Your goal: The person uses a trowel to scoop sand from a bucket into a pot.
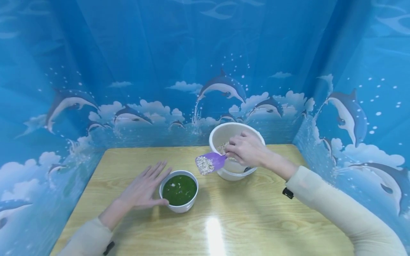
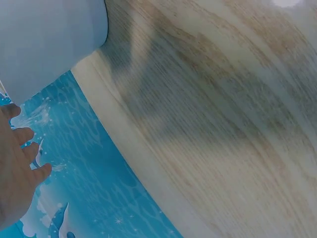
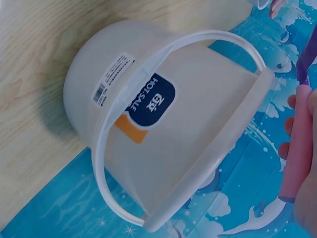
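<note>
My right hand (image 1: 248, 151) grips a small scoop by its pink handle (image 3: 296, 144). The purple blade of the scoop (image 1: 219, 160) carries pale flakes, like oats, and extends left past the rim of a white bucket (image 1: 232, 175). More flakes lie inside that bucket, partly hidden by the hand. To the left stands a white bowl (image 1: 187, 208) of thick green liquid with a few pale flakes on top. Fingers spread and straight, my left hand (image 1: 144, 188) is at the bowl's left side, its thumb and fingertips right at the rim.
The wooden table (image 1: 262, 220) carries the bowl and bucket. Blue dolphin-print curtains (image 1: 173, 53) close in behind and at both sides. A white carrying handle (image 3: 101, 168) hangs across the bucket's labelled side. A bright light reflection (image 1: 215, 234) lies on the near tabletop.
</note>
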Demonstrator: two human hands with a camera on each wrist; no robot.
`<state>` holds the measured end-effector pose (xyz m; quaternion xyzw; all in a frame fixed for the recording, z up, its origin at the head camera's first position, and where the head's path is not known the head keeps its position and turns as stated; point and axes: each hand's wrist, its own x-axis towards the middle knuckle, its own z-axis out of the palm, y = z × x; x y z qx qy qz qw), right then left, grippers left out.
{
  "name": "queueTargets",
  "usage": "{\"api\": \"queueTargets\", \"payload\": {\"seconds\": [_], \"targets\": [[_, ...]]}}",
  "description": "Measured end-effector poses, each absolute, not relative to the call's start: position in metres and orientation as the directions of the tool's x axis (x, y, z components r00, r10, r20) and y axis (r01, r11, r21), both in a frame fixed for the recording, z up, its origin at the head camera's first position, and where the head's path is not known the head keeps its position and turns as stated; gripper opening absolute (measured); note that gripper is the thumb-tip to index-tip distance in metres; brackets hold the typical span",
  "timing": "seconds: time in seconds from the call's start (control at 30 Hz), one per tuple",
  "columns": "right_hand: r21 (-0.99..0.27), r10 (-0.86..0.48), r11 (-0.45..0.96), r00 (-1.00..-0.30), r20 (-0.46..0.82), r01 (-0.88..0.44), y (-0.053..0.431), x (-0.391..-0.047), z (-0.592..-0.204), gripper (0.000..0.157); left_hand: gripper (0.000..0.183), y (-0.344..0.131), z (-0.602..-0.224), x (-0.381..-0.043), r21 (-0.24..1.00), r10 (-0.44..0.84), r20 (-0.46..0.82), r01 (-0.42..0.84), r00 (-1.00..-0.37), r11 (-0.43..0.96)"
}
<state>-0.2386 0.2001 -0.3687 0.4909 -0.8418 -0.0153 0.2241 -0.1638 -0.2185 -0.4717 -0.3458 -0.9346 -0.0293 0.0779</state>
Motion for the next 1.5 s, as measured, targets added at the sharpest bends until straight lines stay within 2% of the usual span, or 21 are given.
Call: {"api": "queueTargets", "payload": {"seconds": [0.13,0.53,0.73,1.13,1.5], "targets": [[0.257,-0.834,0.525,-0.43,0.347,-0.811,0.196,-0.235,-0.37,0.012,0.115,-0.219,-0.473,-0.162,-0.003,0.639,0.162,0.648,-0.752,0.762],[0.282,-0.842,0.507,-0.398,0.365,-0.814,0.18,-0.227,-0.378,0.013,0.115,-0.22,-0.479,-0.161,-0.011,0.637,0.169,0.645,-0.752,0.764],[0.288,-0.842,0.513,-0.408,0.353,-0.809,0.172,-0.224,-0.382,0.013,0.114,-0.22,-0.479,-0.161,-0.005,0.633,0.169,0.642,-0.756,0.767],[0.335,-0.856,0.5,-0.396,0.333,-0.798,0.159,-0.218,-0.391,0.018,0.113,-0.218,-0.48,-0.161,0.001,0.616,0.153,0.623,-0.773,0.782],[0.332,-0.86,0.502,-0.42,0.29,-0.798,0.148,-0.214,-0.399,0.02,0.113,-0.219,-0.481,-0.161,-0.016,0.621,0.158,0.626,-0.768,0.779]]}}
